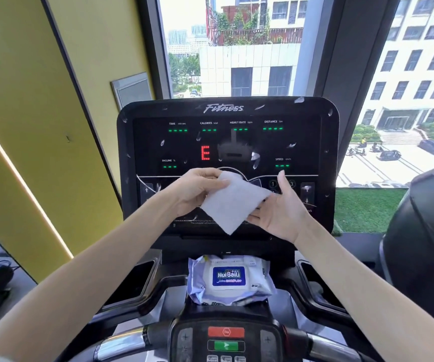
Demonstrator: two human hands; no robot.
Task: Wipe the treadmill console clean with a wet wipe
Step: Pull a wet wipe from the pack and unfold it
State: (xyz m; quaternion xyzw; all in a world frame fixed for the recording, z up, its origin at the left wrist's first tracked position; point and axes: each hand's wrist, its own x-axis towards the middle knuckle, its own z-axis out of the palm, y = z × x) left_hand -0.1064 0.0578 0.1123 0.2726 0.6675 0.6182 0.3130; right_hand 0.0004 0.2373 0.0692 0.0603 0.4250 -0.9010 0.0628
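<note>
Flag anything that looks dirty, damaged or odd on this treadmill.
The black console is scattered with white flecks and smears, on the top frame and across the display glass, so it looks soiled. The display shows a red E with only dashes in every readout. The left hand pinches the wet wipe in front.

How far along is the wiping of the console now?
Done: a wipe is out of the pack. In hand: the left hand pinches it and the right hand lies under it, in front of the console. Left: all the wiping; white flecks dot it.
</note>
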